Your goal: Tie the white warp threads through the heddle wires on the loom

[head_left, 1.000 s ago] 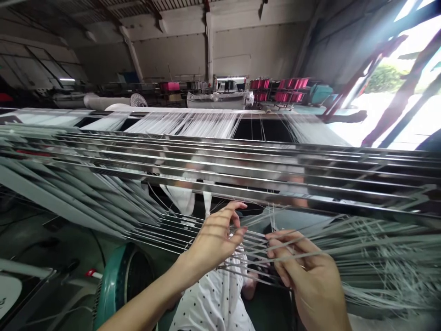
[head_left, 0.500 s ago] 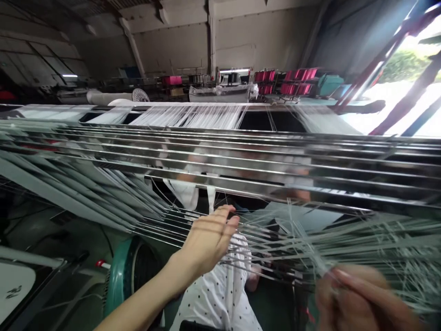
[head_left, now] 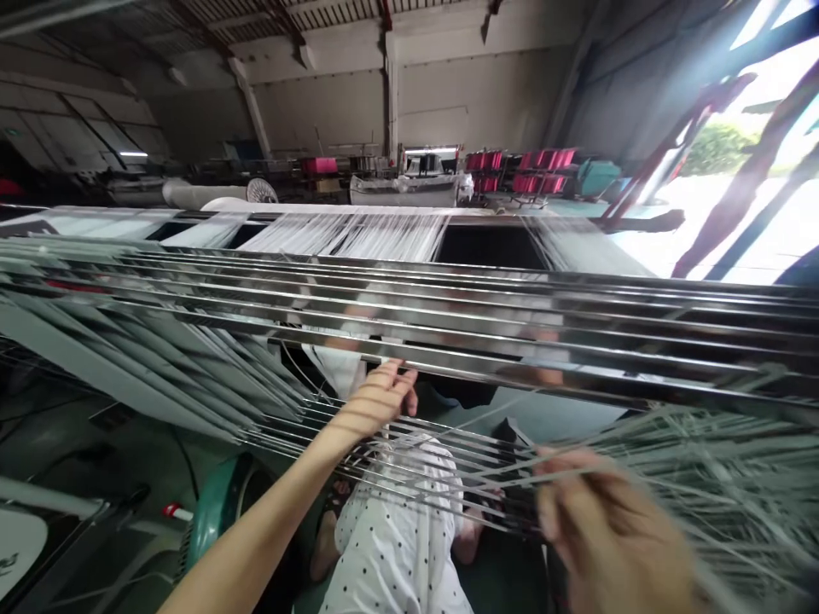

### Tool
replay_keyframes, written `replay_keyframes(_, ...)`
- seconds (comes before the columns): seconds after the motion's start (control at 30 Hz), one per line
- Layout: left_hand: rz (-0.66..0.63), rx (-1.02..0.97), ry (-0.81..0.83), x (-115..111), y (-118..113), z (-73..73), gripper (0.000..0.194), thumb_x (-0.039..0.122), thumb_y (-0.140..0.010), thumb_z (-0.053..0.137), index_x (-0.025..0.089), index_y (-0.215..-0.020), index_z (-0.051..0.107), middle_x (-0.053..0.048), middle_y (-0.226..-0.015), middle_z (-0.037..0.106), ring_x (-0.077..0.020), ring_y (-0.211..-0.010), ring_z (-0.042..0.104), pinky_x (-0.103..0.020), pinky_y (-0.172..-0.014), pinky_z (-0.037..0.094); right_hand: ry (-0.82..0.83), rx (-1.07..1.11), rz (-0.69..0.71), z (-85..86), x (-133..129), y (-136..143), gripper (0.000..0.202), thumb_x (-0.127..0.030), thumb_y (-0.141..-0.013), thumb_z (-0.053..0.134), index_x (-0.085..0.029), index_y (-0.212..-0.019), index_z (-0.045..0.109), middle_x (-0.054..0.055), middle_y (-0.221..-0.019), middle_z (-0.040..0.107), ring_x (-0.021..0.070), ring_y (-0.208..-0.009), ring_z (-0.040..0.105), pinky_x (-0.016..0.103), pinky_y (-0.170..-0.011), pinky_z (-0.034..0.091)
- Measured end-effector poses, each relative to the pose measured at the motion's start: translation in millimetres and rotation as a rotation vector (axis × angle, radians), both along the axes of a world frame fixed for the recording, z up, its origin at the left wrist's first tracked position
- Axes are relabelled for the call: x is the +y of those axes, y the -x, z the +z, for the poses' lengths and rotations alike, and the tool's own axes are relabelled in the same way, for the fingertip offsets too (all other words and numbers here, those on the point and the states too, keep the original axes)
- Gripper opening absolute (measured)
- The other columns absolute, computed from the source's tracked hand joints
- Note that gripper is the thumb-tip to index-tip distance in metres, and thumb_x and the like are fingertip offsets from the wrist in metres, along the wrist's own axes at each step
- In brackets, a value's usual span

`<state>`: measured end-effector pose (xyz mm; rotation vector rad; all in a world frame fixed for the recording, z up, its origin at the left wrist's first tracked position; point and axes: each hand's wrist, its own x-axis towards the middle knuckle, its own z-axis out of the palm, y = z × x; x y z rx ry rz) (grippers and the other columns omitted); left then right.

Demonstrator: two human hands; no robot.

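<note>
My left hand (head_left: 380, 396) is just under the front metal bar, its fingers curled round a narrow bundle of white threads (head_left: 392, 339) that hangs from above. A wider white thread bundle (head_left: 333, 362) hangs to its left. Thin metal rods (head_left: 448, 435) run across below this hand. To the right, my right hand (head_left: 607, 520) is blurred, with its fingers bent inward beside the loose pale flat strips (head_left: 717, 460). Whatever sits between those fingertips is too smeared to make out.
Several long metal bars (head_left: 448, 294) cross in front of me, with sheets of white warp threads (head_left: 397, 234) behind. Pale strips hang at the left. A green round-bodied machine (head_left: 214, 503) stands low left. My legs in dotted white cloth (head_left: 397, 546) are below.
My left hand has moved left and slightly up, and its fingers have curled at the hanging threads. My right hand has moved left and up; the threads it pinched no longer show clearly.
</note>
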<state>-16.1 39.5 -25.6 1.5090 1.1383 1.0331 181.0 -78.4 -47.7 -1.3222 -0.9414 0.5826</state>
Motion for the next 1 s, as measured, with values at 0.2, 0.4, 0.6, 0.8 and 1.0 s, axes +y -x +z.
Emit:
replay_keyframes(0.2, -0.238, 0.036, -0.1, -47, -21, 24.7, 0.021, 0.03, -0.098, 0.043, 0.021, -0.09, 0.059, 0.003, -0.066, 0.054, -0.011, -0.057, 0.05, -0.021, -0.056, 0.041, -0.112, 0.382, 0.156, 12.4, 34, 31, 0.017, -0.031, -0.07, 0.086, -0.021, -0.083, 0.08, 0.009, -0.089, 0.074, 0.0101, -0.055, 0.058, 0.015, -0.042, 0.042)
replay_keyframes(0.4, -0.34, 0.396, -0.333, -75, -17, 40.9, 0.026, 0.019, -0.101, 0.038, 0.02, -0.077, 0.047, 0.002, -0.078, 0.055, -0.0118, -0.071, 0.053, -0.023, -0.071, 0.039, -0.084, 0.436, 0.189, 15.0, 31, 26, 0.016, -0.033, -0.071, 0.086, -0.024, -0.08, 0.078, 0.003, -0.075, 0.071, 0.0062, -0.049, 0.052, 0.011, -0.042, 0.041)
replay_keyframes(0.6, -0.488, 0.383, -0.481, -77, -15, 27.8, 0.018, 0.015, -0.095, 0.044, 0.022, -0.078, 0.043, 0.004, -0.072, 0.05, -0.0119, -0.063, 0.047, -0.022, -0.062, 0.036, -0.06, 0.289, 0.265, 5.6, 28, 21, 0.014, -0.034, -0.076, 0.082, -0.023, -0.082, 0.077, 0.003, -0.081, 0.069, 0.0115, -0.065, 0.062, 0.016, -0.058, 0.051)
replay_keyframes(0.8, -0.351, 0.234, -0.496, -79, -23, 39.9, 0.019, 0.015, -0.1, 0.037, 0.021, -0.085, 0.047, 0.001, -0.079, 0.054, -0.0118, -0.069, 0.052, -0.021, -0.067, 0.04, -0.027, 0.341, 0.207, 7.4, 30, 19, 0.018, -0.037, -0.075, 0.083, -0.025, -0.088, 0.079, 0.006, -0.099, 0.073, 0.0141, -0.08, 0.065, 0.016, -0.065, 0.053)
replay_keyframes(1.0, -0.435, 0.532, -0.438, -82, -18, 34.5, 0.024, 0.021, -0.101, 0.037, 0.021, -0.086, 0.055, 0.0, -0.077, 0.062, -0.0146, -0.066, 0.059, -0.024, -0.064, 0.046, -0.018, 0.445, 0.18, 13.9, 18, 27, 0.023, -0.036, -0.07, 0.087, -0.021, -0.083, 0.075, 0.002, -0.072, 0.066, 0.009, -0.052, 0.052, 0.016, -0.044, 0.043)
